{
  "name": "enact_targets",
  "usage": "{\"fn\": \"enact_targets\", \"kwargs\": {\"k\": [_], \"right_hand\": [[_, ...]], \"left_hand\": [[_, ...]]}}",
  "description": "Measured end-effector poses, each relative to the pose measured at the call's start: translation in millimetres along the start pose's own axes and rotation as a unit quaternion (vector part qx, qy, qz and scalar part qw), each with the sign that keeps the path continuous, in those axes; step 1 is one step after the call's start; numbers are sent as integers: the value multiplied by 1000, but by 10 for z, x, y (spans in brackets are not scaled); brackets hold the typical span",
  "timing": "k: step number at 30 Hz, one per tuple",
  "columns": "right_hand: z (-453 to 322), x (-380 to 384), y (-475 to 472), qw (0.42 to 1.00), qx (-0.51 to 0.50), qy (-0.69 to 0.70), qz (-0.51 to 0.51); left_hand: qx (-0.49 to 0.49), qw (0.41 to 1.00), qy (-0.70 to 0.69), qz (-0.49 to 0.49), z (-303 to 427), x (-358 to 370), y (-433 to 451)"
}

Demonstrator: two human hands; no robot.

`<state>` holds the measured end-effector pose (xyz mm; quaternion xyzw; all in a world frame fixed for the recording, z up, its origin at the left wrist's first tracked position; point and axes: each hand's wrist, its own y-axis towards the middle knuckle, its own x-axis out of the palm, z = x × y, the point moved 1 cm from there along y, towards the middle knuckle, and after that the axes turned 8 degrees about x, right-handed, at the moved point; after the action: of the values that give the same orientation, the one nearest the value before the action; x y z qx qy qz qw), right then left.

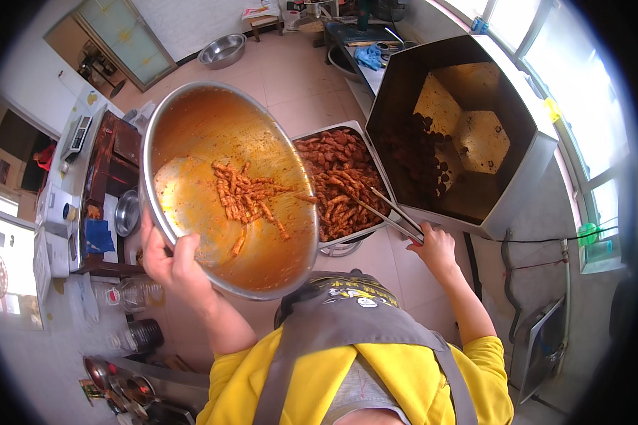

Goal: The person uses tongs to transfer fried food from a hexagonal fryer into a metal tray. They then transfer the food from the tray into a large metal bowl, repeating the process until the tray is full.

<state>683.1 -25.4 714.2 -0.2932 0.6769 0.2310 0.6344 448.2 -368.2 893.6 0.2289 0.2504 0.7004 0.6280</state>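
Note:
My left hand (173,257) grips the rim of a large stainless steel basin (181,122), its thumb over the edge. The basin tilts to the right, its inside coated with reddish oil. A clump of red-brown twisted food sticks (239,194) lies in it, and a few reach its right rim. Beside and partly behind the basin, a rectangular metal tray (375,143) is heaped with similar pieces (335,159). In my right hand (437,247) are metal tongs (399,223), their tips over the heap. Whether the tips pinch a piece is hard to tell.
Right of the tray stands a hexagonal metal drum (515,196) with dark pieces inside. A steel bowl (222,51) sits on the tiled floor. Along the left wall are a wooden cabinet (109,154), a scale (80,134) and plastic bottles (133,295). A cable (542,240) crosses at right.

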Motion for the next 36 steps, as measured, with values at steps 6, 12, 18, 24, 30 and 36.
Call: {"fn": "enact_targets", "kwargs": {"k": [6,12,18,24,30,36], "right_hand": [[316,14,22,1000,-5,15,2],[394,-302,216,999,-4,33,-38],[232,-255,450,997,-7,74,-13],[61,366,643,998,0,-34,-60],[134,70,998,996,-9,23,-87],[237,-448,1277,997,-3,58,-49]], "left_hand": [[-23,999,-19,36,54,-46,-14],[-81,994,-44,59,53,-27,52],[-120,989,13,90,-49,-3,140],[-140,981,1,134,-209,54,215],[-159,968,39,191,-387,65,259],[-168,959,73,214,-449,177,304]]}}
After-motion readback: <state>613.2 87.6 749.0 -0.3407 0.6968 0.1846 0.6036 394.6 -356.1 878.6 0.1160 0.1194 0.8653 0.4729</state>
